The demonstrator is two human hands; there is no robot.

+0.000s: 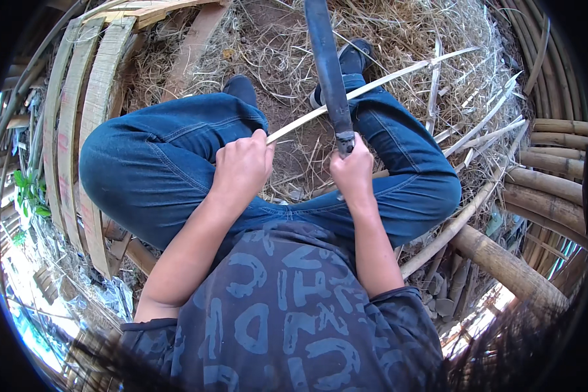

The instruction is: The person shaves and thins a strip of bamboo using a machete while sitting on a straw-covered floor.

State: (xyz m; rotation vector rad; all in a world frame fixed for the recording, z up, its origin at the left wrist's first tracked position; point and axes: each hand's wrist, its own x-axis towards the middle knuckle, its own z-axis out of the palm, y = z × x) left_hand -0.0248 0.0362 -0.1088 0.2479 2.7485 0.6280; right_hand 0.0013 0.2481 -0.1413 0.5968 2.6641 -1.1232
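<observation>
My left hand [244,163] is closed round the near end of a long, pale bamboo strip [392,78]. The strip slants up to the right, passing behind the blade and over my right leg. In my right hand [353,171] is the dark handle of a machete [331,72], its long blade pointing away from me and crossing the strip. Whether the blade touches the strip I cannot tell. Both hands are in front of my lap, between my bent knees in blue jeans [157,157].
Wooden slats [101,98] stand along the left. Straw and shavings [398,32] cover the ground ahead, with split bamboo pieces [487,117] at the right. Thick bamboo poles [509,264] lie and stack along the right side. My dark shoes [240,88] rest on the ground ahead.
</observation>
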